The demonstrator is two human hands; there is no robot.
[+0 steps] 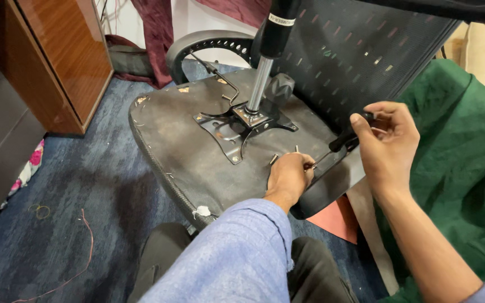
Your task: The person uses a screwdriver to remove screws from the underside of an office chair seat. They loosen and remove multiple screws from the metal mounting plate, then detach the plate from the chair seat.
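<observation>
Nearest to us, our left forearm in its blue sleeve (237,252) runs forward over our dark trousers (315,275) to the left hand (289,177), which rests knuckles-up on the underside of the overturned chair seat (181,140). Its fingers are curled tightly, pinching the metal shaft of the screwdriver (341,143) close to the tip; whatever lies under the fingertips is hidden from us. Up and to the right of that pinch, our right hand (385,143) wraps the screwdriver's black handle, thumb on top and fingers closed round it, so the tool slants down from the right hand to the left hand and meets the seat near its right edge.

Just above the left hand two small screws or studs (284,154) stand out of the seat surface, near the knuckles but not touching them. Further up and left of the grip sits the black metal mounting plate (237,126), with the chrome gas column (259,84) rising from its middle and a thin lever rod (223,78) bent off to its left. Behind the right hand is the mesh backrest (355,50); below and right of it spreads a green cloth (456,168). Left of the seat lies blue carpet (85,185) and a wooden cabinet (63,56).
</observation>
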